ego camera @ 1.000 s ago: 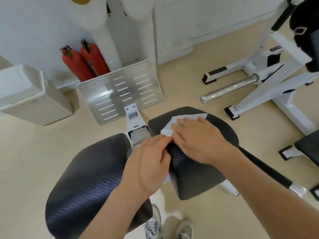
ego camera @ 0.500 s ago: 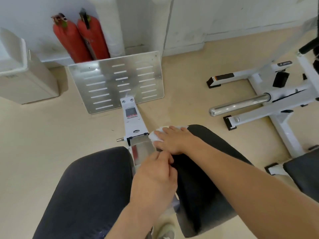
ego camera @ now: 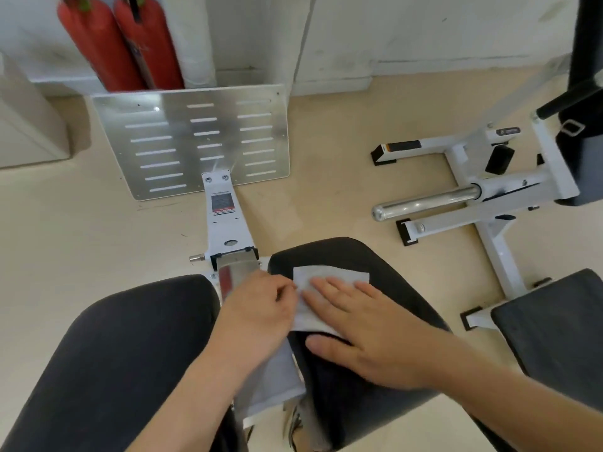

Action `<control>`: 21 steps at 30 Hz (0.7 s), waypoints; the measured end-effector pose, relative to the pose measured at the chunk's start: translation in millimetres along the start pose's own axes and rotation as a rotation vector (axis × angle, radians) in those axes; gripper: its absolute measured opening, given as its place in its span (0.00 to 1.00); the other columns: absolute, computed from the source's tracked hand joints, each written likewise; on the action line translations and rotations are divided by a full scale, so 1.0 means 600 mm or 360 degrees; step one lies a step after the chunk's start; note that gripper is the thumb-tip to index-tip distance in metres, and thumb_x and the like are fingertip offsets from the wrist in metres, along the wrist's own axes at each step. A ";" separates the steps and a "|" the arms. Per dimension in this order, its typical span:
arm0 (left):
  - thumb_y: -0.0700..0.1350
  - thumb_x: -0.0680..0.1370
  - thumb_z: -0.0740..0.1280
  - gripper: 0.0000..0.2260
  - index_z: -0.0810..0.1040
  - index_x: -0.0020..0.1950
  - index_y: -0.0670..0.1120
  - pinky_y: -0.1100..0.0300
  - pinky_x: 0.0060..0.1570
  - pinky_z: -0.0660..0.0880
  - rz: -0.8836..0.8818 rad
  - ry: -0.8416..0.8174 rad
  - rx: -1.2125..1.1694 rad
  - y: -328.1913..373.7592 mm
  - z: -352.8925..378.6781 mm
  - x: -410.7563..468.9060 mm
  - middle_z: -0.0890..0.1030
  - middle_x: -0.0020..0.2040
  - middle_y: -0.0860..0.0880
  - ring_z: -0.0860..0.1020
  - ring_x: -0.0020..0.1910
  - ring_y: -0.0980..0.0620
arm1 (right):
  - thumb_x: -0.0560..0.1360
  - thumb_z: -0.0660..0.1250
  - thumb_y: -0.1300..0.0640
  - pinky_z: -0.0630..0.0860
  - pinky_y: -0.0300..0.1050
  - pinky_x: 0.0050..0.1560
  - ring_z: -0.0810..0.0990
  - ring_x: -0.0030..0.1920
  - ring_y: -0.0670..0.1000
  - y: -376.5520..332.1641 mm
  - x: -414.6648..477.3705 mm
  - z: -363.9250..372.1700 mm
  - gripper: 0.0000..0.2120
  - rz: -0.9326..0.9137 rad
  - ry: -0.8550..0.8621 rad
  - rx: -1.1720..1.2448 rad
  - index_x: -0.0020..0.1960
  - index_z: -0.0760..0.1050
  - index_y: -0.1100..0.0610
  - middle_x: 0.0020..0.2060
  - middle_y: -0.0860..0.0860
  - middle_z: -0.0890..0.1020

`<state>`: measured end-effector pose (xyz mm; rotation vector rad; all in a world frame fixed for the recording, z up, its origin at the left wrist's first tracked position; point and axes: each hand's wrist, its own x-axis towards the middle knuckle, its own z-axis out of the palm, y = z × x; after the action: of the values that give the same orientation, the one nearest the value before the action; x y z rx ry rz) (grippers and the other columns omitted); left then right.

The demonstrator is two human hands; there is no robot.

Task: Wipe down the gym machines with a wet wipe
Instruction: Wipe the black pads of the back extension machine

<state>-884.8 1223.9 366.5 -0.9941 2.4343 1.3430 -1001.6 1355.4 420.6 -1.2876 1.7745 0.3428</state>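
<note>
A white wet wipe point(ego camera: 329, 278) lies spread flat on the right black pad point(ego camera: 385, 265) of a gym machine. My right hand point(ego camera: 365, 327) presses on the wipe with straight, spread fingers. My left hand point(ego camera: 261, 308) pinches the wipe's left edge with curled fingers, over the gap between the two pads. The left black pad point(ego camera: 124, 347) is beside it, and the machine's white beam point(ego camera: 225, 223) runs forward to a silver footplate point(ego camera: 195, 138).
Two red fire extinguishers point(ego camera: 120, 40) stand against the wall behind the footplate. A white box point(ego camera: 26, 125) sits at left. Another white-framed machine point(ego camera: 489, 190) with a chrome bar and a black pad point(ego camera: 554, 321) stands on the beige floor at right.
The wipe, bunched near the pad's front a half second ago, is now spread flat farther back on the pad. My right hand has drawn back and flattened on it.
</note>
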 end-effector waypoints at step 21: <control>0.48 0.76 0.70 0.07 0.84 0.46 0.46 0.56 0.50 0.77 0.0013 0.0169 -0.1132 0.207 0.120 -0.035 0.85 0.42 0.49 0.82 0.46 0.54 | 0.81 0.59 0.58 0.75 0.37 0.60 0.80 0.56 0.38 0.132 -0.095 0.060 0.14 0.0180 0.1151 0.2381 0.62 0.78 0.49 0.57 0.43 0.81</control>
<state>-958.9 1337.1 419.4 -1.2095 2.0331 2.2827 -1049.1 1448.1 424.1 -0.1567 1.8722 -1.3291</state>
